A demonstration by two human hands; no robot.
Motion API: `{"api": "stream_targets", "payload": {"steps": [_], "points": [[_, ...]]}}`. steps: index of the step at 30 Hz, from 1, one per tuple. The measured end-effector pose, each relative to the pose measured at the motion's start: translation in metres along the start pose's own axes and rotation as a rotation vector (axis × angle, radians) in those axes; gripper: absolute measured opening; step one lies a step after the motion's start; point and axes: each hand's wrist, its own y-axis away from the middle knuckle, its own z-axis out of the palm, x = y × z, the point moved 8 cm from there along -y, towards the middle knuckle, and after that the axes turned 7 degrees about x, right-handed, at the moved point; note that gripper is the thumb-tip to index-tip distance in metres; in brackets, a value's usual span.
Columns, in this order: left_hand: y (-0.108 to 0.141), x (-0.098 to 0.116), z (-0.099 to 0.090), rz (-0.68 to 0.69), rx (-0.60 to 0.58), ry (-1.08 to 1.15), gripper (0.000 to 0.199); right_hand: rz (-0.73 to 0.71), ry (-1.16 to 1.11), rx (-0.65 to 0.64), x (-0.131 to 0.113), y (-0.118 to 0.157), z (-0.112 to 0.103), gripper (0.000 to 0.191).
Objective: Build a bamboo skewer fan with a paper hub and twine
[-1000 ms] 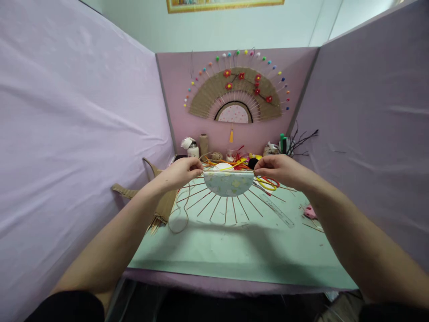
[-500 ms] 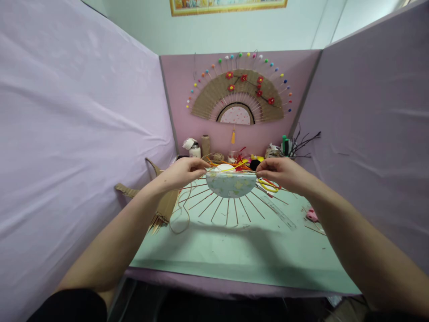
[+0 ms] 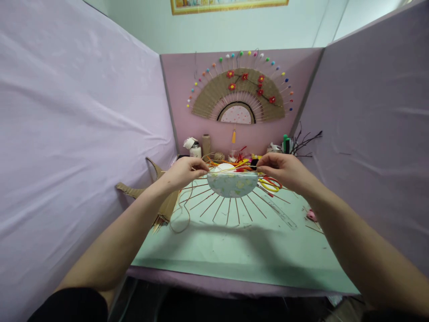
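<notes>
A half-round floral piece in pale blue-green lies with its straight edge at the far side, and thin brown sticks fan out from its curve toward me. My left hand pinches a thin twine at the left end of that straight edge; a loop of it trails down onto the table. At the right end, my right hand has thumb and fingertips closed on the twine, which runs along the edge between both hands. The fingertips are close to the floral piece; whether they touch it I cannot tell.
Scissors with yellow and red handles and a clear ruler lie right of the fan sticks. Corrugated cardboard is at left. Jars, a twine ball and dark twigs line the back. A finished fan hangs on the pink panel.
Both hands stay at the ends of the straight edge. My right hand has risen slightly, and its fingers have shifted a little. The view has moved very slightly.
</notes>
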Motion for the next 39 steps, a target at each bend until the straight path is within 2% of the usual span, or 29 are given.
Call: {"api": "stream_targets", "payload": {"steps": [6, 17, 26, 30, 36, 39], "points": [[0.001, 0.0, -0.001, -0.007, -0.009, -0.007, 0.017, -0.025, -0.007, 0.014, 0.004, -0.001, 0.001, 0.031], [0.003, 0.001, -0.002, -0.014, -0.029, -0.044, 0.017, -0.045, 0.03, -0.035, 0.003, 0.004, 0.002, 0.034], [0.006, 0.015, -0.003, 0.122, -0.061, -0.254, 0.012, -0.029, 0.141, -0.109, -0.001, 0.007, 0.007, 0.027], [0.007, 0.012, -0.003, 0.12, -0.069, -0.213, 0.011, -0.016, 0.146, -0.111, 0.002, 0.007, 0.006, 0.026], [0.008, 0.012, -0.003, 0.14, -0.064, -0.116, 0.023, -0.012, 0.132, -0.105, 0.004, 0.006, 0.006, 0.03], [0.007, 0.014, -0.002, 0.142, -0.039, -0.109, 0.019, -0.019, 0.123, -0.074, 0.001, 0.006, 0.004, 0.03]]}}
